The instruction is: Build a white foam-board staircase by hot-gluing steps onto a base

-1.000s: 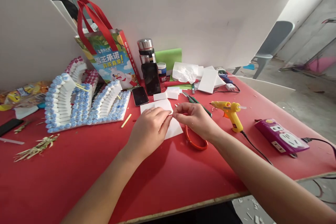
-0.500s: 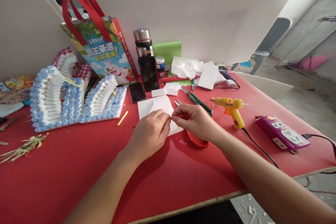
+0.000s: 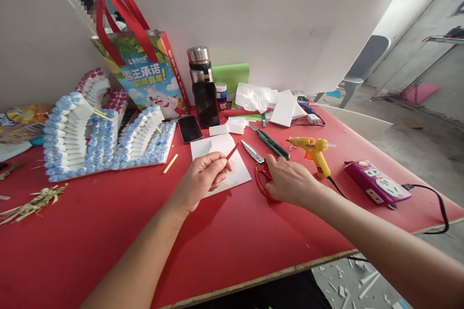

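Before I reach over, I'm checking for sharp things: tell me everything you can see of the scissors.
The scissors have silver, metallic-looking pointed blades, apparently closed, and glossy red handle loops. They lie on the red table, right of the white sheet, tips pointing forward and slightly left. The right grip touches the handles, hiding part of them.

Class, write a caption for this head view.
Left hand grips a thin red stick; right hand touches red-handled scissors.
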`<state>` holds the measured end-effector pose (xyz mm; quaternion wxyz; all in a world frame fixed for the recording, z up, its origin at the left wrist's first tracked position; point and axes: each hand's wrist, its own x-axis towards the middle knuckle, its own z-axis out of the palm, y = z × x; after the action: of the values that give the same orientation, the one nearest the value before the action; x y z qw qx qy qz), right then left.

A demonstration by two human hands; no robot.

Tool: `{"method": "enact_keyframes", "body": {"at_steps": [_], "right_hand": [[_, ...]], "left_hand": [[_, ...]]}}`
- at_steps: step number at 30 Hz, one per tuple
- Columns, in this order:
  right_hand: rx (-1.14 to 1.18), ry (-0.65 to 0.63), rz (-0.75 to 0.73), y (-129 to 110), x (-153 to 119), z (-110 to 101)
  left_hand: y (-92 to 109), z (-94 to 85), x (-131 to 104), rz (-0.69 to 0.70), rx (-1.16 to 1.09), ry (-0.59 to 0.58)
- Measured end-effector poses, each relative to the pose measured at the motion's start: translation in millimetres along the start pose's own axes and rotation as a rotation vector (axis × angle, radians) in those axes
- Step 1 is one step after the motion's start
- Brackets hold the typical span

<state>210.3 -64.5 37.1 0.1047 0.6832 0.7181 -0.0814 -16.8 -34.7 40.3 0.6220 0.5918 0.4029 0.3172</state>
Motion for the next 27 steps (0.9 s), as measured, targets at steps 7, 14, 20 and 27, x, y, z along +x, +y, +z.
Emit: {"method": "enact_keyframes", "body": {"at_steps": [7,14,20,27], "right_hand": [[0.175,0.084,-0.06,27.1,0.5,5.9],[1.057,0.001,-0.25,57.4,-30.0,0.9],[1.112,-0.138,-0.309,42.4,-53.6,-8.6],[1.031,-0.181,-0.333,29.1,-49.8,-13.9]], "left_hand": [[-5.9,3.3,2.7,-0.108,-0.33,-0.03],[-10.1,12.0,3.2,-0.087,-0.313,0.052],[-11.2,17.8,2.3,0.001,-0.256,0.135],[-7.9,27.6,-0.9,0.071,-0.098,0.137]]}}
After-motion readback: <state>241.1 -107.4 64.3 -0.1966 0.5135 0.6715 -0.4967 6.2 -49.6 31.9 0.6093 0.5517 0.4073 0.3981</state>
